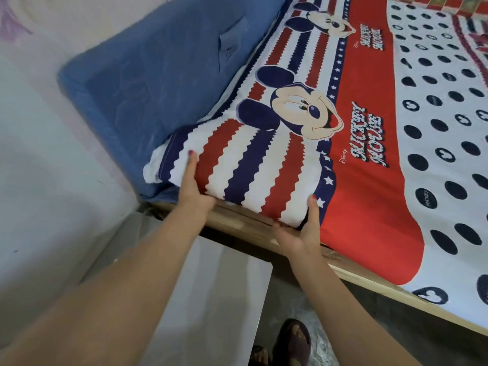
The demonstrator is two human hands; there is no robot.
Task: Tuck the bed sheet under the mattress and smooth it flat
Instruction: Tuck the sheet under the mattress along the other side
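A red, white and navy cartoon-print bed sheet covers most of a blue mattress; the mattress's left part is bare. The sheet's near-left corner lies loose on top. My left hand grips the mattress's near edge at that corner, thumb on the striped cloth, fingers hidden beneath. My right hand grips the same edge further right, thumb up on the stripes, fingers under the mattress edge.
A wooden bed frame runs diagonally below the mattress. A pale wall closes the left side. A white panel lies on the floor below. My sandalled foot stands beside the bed.
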